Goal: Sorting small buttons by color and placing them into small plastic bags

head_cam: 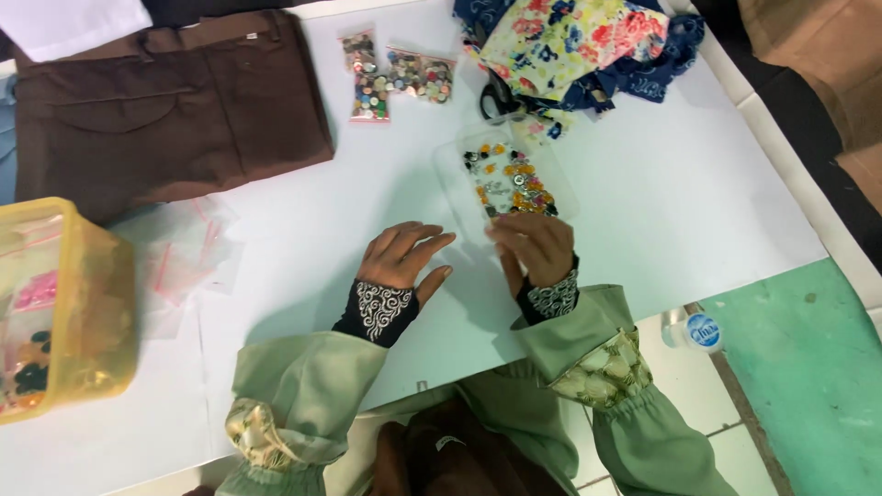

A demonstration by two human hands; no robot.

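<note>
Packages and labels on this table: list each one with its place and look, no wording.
Button bags: small clear pouches, mixed colours, top centre.
Clear tray: rectangular, holding yellow and dark buttons, touched by right hand.
Empty bags: clear, red-edged, far left of left hand.
Yellow tub: translucent, far left.
Round label: blue and white, below table edge.

Bare table (pixel 303 220) between trousers (pixel 165 101) and tray (pixel 450 170)

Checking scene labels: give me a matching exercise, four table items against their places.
Things:
1. brown folded cloth garment
2. yellow translucent plastic tub
3. small clear bags of mixed buttons
4. clear plastic tray of coloured buttons

Places:
A. under the right hand's fingers
B. top centre of the white table
C. left edge
D. top left

Pairs: 1-D, 2-C, 3-B, 4-A
</note>
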